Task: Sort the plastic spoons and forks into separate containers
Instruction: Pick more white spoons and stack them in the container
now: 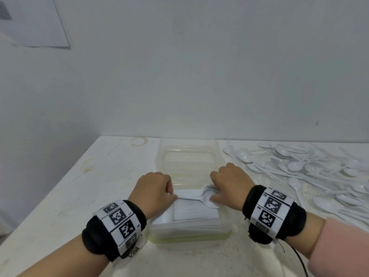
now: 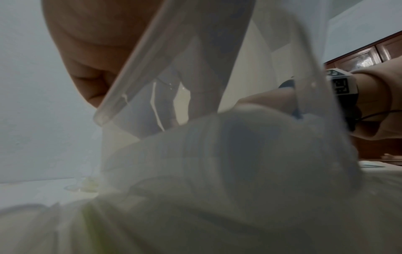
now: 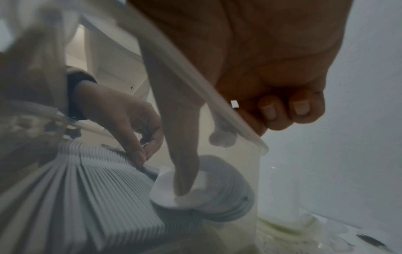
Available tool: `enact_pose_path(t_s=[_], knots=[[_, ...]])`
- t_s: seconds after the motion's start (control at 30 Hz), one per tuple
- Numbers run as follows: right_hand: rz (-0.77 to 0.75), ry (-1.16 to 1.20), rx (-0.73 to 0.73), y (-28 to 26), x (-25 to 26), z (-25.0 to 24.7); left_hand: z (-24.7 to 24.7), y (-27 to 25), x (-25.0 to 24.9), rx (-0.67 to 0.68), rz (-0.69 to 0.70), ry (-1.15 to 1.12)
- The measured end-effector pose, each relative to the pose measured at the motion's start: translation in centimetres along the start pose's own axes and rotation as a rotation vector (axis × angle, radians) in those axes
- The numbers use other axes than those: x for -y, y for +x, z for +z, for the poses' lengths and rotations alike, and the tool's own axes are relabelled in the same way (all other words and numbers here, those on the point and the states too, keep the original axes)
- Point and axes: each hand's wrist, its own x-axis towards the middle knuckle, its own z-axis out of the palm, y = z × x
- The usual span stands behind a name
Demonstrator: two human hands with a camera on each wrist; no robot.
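While held: one spoon (image 1: 201,197), two hands.

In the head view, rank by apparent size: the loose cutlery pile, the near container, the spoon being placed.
1. Loose cutlery pile, widest spread.
2. Near container, though nearness to the camera enlarges it.
3. Spoon, smallest, held between left hand and right hand.
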Motion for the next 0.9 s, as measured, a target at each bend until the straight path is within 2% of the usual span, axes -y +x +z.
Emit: enact_pose_path(t_s=[0.33,0.57,0.8,0.9], knots=[[0.005,-0.105,0.085,0.3,0.4,-0.4,0.3,0.0,0.0,-0.015,0.025,0.024],[-0.012,-0.072,-0.072,0.2,0.4,0.3,0.5,0.1,0.0,-0.015,0.032,0.077],[-0.083,-0.028,-0.136,0.5,-0.2,1.7,0.6,0.0,-0.1,-0.013,0.040,0.126],[-0.083,-0.010,-0.041,0.1,0.3,0.5,0.6,0.0,-0.2,-0.018,0.040,0.133]])
